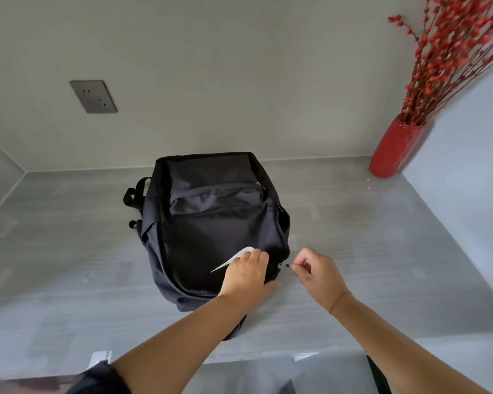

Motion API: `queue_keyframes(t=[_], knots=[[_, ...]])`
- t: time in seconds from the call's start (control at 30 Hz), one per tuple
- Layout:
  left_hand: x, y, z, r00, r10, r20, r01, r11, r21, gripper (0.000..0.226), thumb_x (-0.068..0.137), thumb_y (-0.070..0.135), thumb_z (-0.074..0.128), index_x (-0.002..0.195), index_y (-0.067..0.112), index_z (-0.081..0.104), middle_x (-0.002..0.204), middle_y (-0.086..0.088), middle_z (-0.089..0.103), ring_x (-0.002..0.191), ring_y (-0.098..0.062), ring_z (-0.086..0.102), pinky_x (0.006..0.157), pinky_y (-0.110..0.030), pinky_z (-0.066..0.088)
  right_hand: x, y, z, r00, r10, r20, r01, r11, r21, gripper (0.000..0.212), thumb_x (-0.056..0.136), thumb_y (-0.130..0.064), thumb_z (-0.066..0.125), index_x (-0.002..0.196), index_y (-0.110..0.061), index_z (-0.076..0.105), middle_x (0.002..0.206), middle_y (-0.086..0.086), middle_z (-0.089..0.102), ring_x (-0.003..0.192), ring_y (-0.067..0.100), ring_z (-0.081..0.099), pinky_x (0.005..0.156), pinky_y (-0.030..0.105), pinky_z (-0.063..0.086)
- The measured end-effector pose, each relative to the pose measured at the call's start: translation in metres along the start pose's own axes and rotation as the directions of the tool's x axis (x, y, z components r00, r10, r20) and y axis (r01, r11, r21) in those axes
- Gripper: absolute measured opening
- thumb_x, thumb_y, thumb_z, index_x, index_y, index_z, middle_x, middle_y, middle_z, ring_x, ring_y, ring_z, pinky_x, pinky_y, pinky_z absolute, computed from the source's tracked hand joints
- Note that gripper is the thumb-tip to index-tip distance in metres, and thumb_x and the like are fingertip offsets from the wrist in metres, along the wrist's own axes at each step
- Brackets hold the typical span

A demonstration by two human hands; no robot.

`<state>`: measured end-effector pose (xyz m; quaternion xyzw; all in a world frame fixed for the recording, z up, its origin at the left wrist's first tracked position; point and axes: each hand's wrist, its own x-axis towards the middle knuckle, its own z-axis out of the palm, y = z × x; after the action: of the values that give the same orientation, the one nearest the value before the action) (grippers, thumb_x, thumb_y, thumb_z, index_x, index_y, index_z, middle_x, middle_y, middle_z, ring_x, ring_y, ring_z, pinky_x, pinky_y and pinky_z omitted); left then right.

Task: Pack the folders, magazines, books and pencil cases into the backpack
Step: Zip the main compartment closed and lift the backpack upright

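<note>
A dark wall socket (93, 96) sits in the grey wall at the far left, above a grey counter (54, 251) that runs across the whole view. At the near left edge lie a scrap of white paper (100, 358) and a dark sleeve (97, 376). The black backpack (211, 223) lies on its back in the middle of the counter, its front panel facing up and its far end close to the wall. Its 2 straps (134, 194) poke out on its left side. A white mark (231, 261) on the front panel shows partly from under the left hand (246, 275). That hand clamps the bag's near right corner: the fingers are pressed together and bent over the front fabric, and the thumb is spread out along the near edge. 1 finger wears a ring (246, 255). Just to the right, the right hand (316, 273) pinches the metal zipper pull (286, 265) at that same corner between thumb and forefinger, with the other fingers curled in. A thin red bracelet (339, 301) circles the right wrist. In the far right corner a red vase (396, 149) stands on the counter, well apart from the bag, holding red berry branches (450, 52).
</note>
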<state>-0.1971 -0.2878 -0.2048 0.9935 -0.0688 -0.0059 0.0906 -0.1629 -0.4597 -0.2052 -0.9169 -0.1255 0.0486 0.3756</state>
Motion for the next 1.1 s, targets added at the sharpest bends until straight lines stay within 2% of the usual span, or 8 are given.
queue_keyframes(t=[0.07, 0.13, 0.33, 0.53, 0.63, 0.77, 0.93, 1.1], knots=[[0.015, 0.013, -0.001, 0.996, 0.053, -0.071, -0.053, 0.999, 0.006, 0.034, 0.072, 0.042, 0.074, 0.081, 0.014, 0.058, 0.077, -0.002, 0.061, 0.072, -0.022, 0.063, 0.059, -0.029, 0.048, 0.004, 0.006, -0.007, 0.998, -0.056, -0.002, 0.056, 0.998, -0.03, 0.021, 0.082, -0.014, 0.064, 0.067, -0.018, 0.05, 0.051, -0.009, 0.049, 0.048, 0.006, 0.046, 0.051, 0.013, 0.035], [0.016, 0.01, 0.002, 0.983, 0.116, -0.144, -0.11, 0.993, 0.046, 0.035, 0.062, 0.036, 0.082, 0.064, 0.017, 0.053, 0.058, 0.002, 0.055, 0.051, -0.018, 0.057, 0.043, -0.021, 0.041, 0.008, 0.01, -0.013, 0.997, -0.081, -0.02, 0.08, 0.995, -0.057, 0.017, 0.083, -0.014, 0.064, 0.069, -0.011, 0.053, 0.053, -0.008, 0.049, 0.049, 0.009, 0.046, 0.053, 0.02, 0.038], [0.007, 0.003, 0.003, 0.95, 0.185, -0.251, -0.159, 0.98, 0.117, 0.026, 0.078, 0.037, 0.046, 0.062, 0.017, 0.052, 0.058, 0.003, 0.054, 0.051, -0.019, 0.054, 0.043, -0.021, 0.043, 0.04, 0.025, -0.028, 0.995, -0.063, -0.082, 0.059, 0.997, -0.057, 0.015, 0.082, -0.012, 0.067, 0.073, -0.005, 0.058, 0.058, 0.001, 0.059, 0.057, 0.023, 0.059, 0.056, 0.033, 0.048], [0.031, 0.026, 0.01, 0.986, -0.053, -0.159, 0.061, 0.997, 0.048, 0.04, 0.066, 0.052, 0.071, 0.076, 0.017, 0.056, 0.065, 0.004, 0.061, 0.058, -0.018, 0.062, 0.047, -0.025, 0.048, 0.058, 0.023, -0.028, 0.993, -0.062, -0.098, 0.059, 0.998, -0.03, 0.017, 0.083, -0.014, 0.068, 0.072, -0.007, 0.057, 0.052, -0.008, 0.05, 0.053, 0.018, 0.051, 0.055, 0.028, 0.041], [0.051, 0.044, 0.009, 0.979, -0.144, -0.146, 0.155, 0.986, 0.065, 0.042, 0.062, 0.046, 0.079, 0.079, 0.015, 0.057, 0.067, 0.002, 0.064, 0.059, -0.019, 0.064, 0.049, -0.024, 0.045, 0.063, 0.03, -0.028, 0.991, -0.108, -0.075, 0.103, 0.993, -0.065, 0.019, 0.084, -0.015, 0.067, 0.072, -0.004, 0.057, 0.055, -0.005, 0.051, 0.051, 0.018, 0.048, 0.052, 0.027, 0.038], [0.062, 0.051, 0.013, 0.985, -0.114, -0.133, 0.129, 0.985, 0.114, 0.047, 0.039, 0.037, 0.09, 0.056, 0.022, 0.048, 0.041, 0.006, 0.05, 0.032, -0.01, 0.048, 0.039, -0.016, 0.015, 0.08, 0.038, -0.028, 0.988, -0.128, -0.086, 0.12, 0.989, -0.091, 0.019, 0.087, -0.014, 0.063, 0.075, -0.001, 0.056, 0.061, -0.003, 0.05, 0.055, 0.021, 0.045, 0.055, 0.026, 0.032], [0.056, 0.047, 0.01, 0.981, -0.066, -0.185, 0.092, 0.987, 0.133, 0.045, 0.042, 0.034, 0.088, 0.055, 0.022, 0.046, 0.042, 0.008, 0.048, 0.034, -0.009, 0.046, 0.041, -0.018, 0.014, 0.128, 0.028, -0.023, 0.991, -0.064, -0.113, 0.054, 0.995, -0.088, 0.019, 0.089, -0.015, 0.059, 0.081, 0.002, 0.057, 0.079, 0.017, 0.067, 0.075, 0.036, 0.059, 0.064, 0.035, 0.04], [0.054, 0.04, 0.016, 0.978, -0.087, -0.192, 0.108, 0.989, 0.104, 0.045, 0.043, 0.034, 0.086, 0.056, 0.022, 0.044, 0.042, 0.008, 0.047, 0.034, -0.009, 0.045, 0.041, -0.019, 0.013, 0.162, 0.015, -0.013, 0.997, -0.052, -0.051, 0.043, 0.985, -0.169, 0.016, 0.09, -0.018, 0.057, 0.082, -0.004, 0.055, 0.083, 0.015, 0.067, 0.081, 0.037, 0.06, 0.067, 0.037, 0.043]])
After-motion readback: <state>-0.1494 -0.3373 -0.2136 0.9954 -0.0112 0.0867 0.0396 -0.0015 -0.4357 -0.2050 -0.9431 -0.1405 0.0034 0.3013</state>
